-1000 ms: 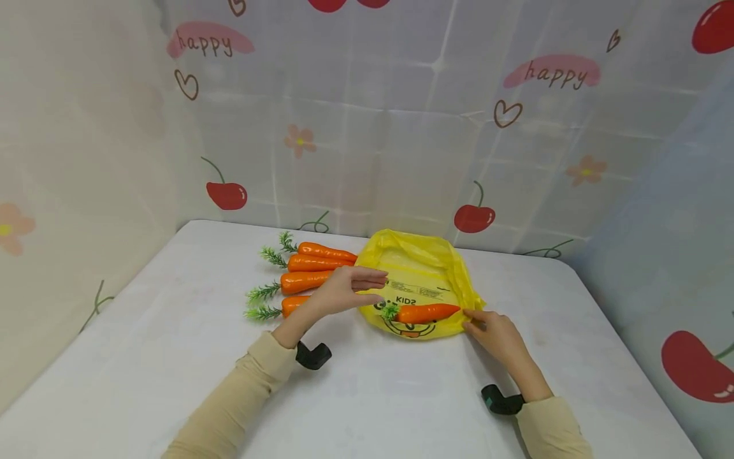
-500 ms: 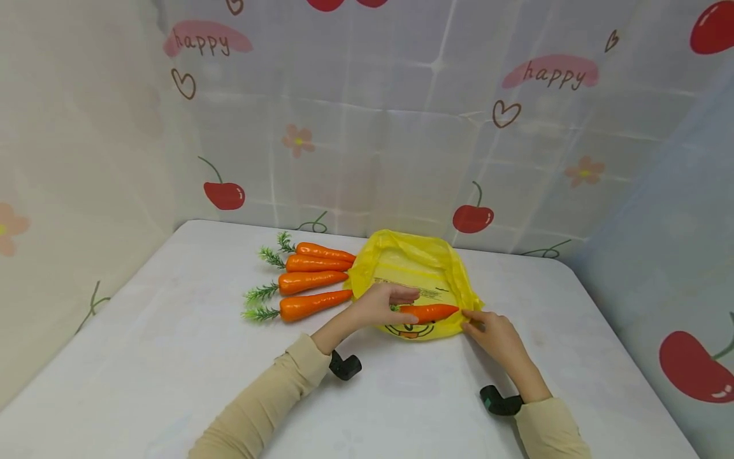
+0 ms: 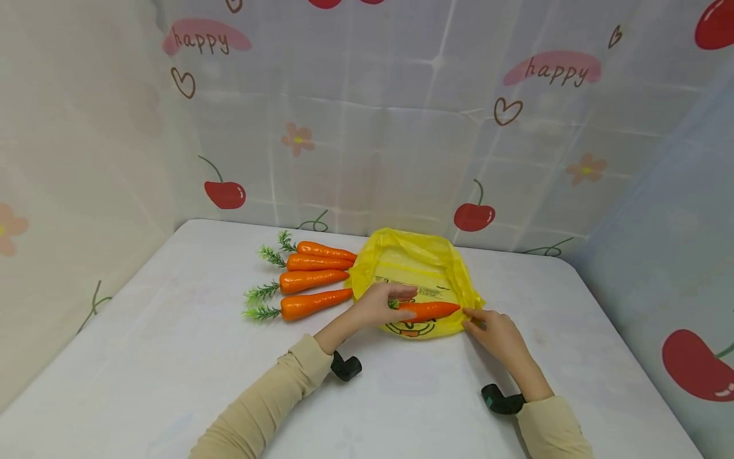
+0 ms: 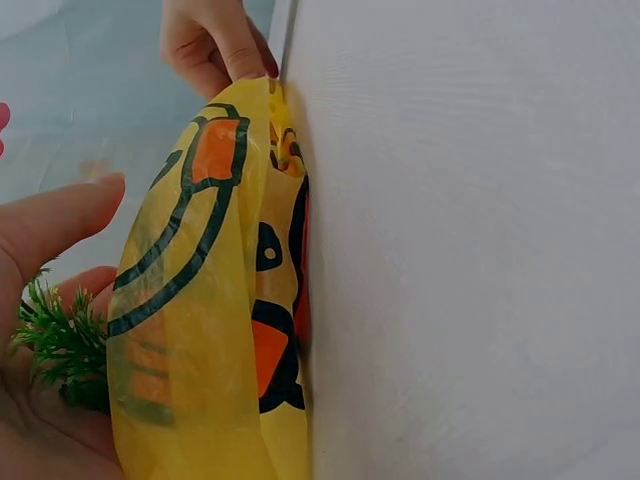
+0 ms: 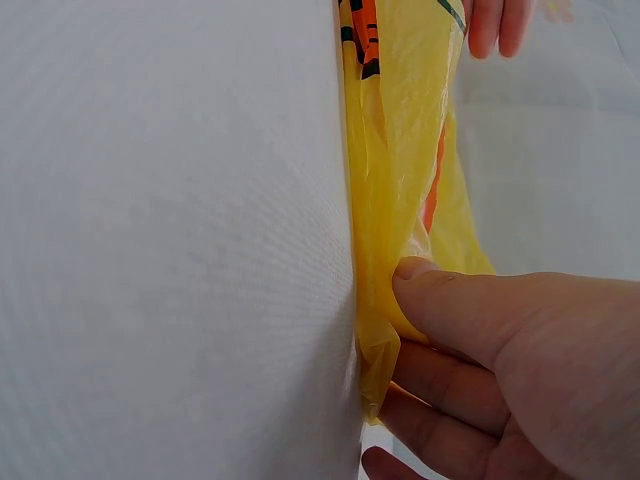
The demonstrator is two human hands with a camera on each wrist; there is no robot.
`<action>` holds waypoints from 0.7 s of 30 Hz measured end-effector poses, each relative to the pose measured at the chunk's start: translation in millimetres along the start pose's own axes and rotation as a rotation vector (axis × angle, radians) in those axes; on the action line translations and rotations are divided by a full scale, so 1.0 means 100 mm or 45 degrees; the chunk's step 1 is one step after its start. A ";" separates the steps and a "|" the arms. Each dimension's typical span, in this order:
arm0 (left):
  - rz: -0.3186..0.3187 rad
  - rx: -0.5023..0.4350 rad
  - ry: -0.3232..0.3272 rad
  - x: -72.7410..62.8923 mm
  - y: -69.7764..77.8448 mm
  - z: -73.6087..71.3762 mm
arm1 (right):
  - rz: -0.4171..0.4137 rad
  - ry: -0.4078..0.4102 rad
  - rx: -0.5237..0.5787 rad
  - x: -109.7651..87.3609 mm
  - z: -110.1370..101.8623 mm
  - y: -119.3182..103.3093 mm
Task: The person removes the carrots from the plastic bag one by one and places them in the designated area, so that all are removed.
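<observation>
In the head view, a yellow plastic bag (image 3: 424, 271) printed with a cartoon face lies on the table. An orange carrot (image 3: 431, 311) rests over its near part, tip pointing right. My left hand (image 3: 381, 305) is at the carrot's leafy end, thumb on the near side and fingers on the far side. In the left wrist view, its green leaves (image 4: 65, 335) sit between spread fingers, and the plastic hides most of the carrot. My right hand (image 3: 496, 331) pinches the bag's right edge by the carrot's tip, thumb (image 5: 450, 300) on the plastic.
Several more carrots (image 3: 312, 305) with green tops lie side by side left of the bag, tips toward it. The white table (image 3: 401, 401) ends at a patterned curtain (image 3: 367, 159) behind. Each wrist wears a black device (image 3: 501, 400).
My left hand has moved right and down from over the left carrots to the leafy end of the carrot on the bag. My right hand stays at the bag's edge.
</observation>
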State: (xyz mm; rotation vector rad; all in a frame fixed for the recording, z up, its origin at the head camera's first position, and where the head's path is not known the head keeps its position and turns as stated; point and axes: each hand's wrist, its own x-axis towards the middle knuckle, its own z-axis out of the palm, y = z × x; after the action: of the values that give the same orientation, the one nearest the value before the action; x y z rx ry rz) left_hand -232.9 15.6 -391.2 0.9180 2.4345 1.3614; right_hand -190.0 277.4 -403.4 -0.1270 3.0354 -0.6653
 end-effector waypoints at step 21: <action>-0.037 0.131 0.043 0.00 -0.18 0.00 | -0.038 0.016 -0.006 -0.01 -0.01 -0.01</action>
State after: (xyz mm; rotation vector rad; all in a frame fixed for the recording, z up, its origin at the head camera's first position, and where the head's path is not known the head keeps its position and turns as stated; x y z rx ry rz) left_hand -240.6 9.1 -406.3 0.8860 2.5537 1.2623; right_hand -188.4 276.6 -401.9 -0.1696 3.0532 -0.6638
